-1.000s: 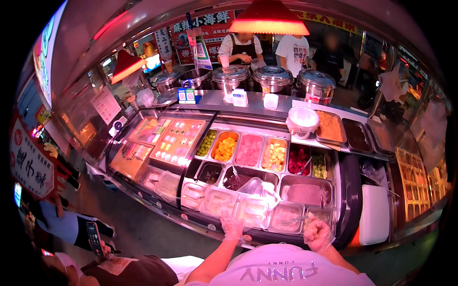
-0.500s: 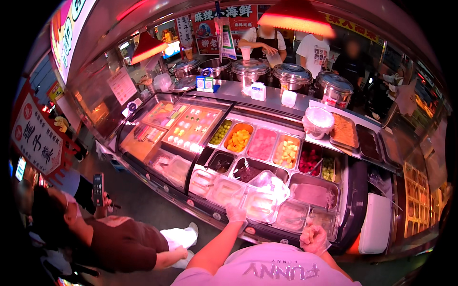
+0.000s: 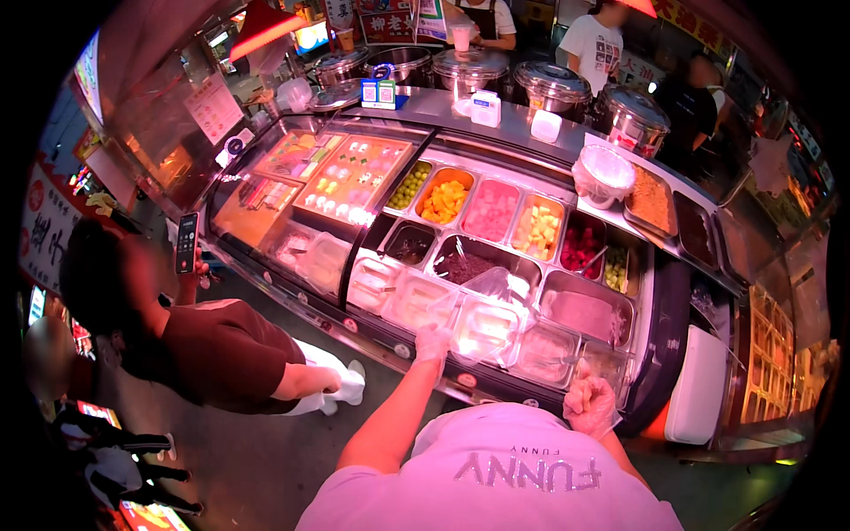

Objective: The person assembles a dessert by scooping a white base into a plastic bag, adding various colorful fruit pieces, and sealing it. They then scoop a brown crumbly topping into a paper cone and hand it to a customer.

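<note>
My left hand point(image 3: 433, 342), in a clear plastic glove, is at the counter's front edge, its fingers bent beside a clear plastic tub point(image 3: 485, 331) with pale contents. Whether those fingers grip the tub's rim is hard to make out. A crumpled clear plastic sheet or lid point(image 3: 501, 283) lies at the tub's far side. My right hand point(image 3: 591, 403), also gloved, is closed with curled fingers over the front right corner tub point(image 3: 606, 361); anything inside the fingers is hidden. Between the hands sits another clear tub point(image 3: 543, 352) of pale food with a utensil in it.
Metal pans hold orange fruit cubes point(image 3: 444, 202), pink cubes point(image 3: 490, 211), yellow cubes point(image 3: 537, 227) and purple paste point(image 3: 583, 307). Lidded pots point(image 3: 551, 87) line the back ledge, near a stack of bowls point(image 3: 604, 173). A person with a phone point(image 3: 186, 242) stands at left; others are behind the counter.
The view has shifted. My left hand has moved away from me along the tub's side, and the clear plastic over the tub sits farther back. The person's phone is nearer the counter.
</note>
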The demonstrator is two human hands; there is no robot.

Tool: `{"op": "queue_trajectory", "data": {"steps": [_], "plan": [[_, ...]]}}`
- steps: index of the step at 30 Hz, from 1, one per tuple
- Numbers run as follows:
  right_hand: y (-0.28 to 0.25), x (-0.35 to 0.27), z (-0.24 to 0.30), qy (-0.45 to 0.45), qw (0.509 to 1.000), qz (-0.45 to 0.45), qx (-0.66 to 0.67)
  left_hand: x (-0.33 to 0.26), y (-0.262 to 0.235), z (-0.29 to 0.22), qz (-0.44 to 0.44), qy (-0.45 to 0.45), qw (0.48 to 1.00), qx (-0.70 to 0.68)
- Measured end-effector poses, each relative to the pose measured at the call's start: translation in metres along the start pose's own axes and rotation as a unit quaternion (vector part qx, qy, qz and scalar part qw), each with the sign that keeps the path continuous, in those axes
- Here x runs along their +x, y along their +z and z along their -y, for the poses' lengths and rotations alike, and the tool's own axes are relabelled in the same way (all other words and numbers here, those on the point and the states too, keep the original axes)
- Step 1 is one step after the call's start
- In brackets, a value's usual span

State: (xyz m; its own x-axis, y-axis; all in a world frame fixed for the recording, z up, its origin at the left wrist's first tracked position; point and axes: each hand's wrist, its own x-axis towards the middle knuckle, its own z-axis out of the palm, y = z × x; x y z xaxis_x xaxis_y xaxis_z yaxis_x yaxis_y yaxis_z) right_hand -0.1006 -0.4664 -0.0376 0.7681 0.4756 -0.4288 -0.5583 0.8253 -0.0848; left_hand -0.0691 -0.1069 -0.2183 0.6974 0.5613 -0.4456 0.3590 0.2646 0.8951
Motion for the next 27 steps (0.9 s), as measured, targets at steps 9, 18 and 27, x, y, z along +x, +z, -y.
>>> {"op": "queue_trajectory", "data": {"steps": [9,18,27], "plan": [[0.012,0.014,-0.004,-0.036,0.998,-0.042,-0.036,-0.032,-0.005,-0.046,0.078,-0.032,0.989,-0.119],[0.022,0.012,0.011,-0.086,0.994,-0.014,-0.071,-0.023,-0.008,-0.090,0.131,-0.032,0.977,-0.164],[0.020,0.018,-0.001,-0.141,0.975,-0.136,-0.105,0.236,0.028,-0.116,0.020,0.085,0.996,0.011]]}}
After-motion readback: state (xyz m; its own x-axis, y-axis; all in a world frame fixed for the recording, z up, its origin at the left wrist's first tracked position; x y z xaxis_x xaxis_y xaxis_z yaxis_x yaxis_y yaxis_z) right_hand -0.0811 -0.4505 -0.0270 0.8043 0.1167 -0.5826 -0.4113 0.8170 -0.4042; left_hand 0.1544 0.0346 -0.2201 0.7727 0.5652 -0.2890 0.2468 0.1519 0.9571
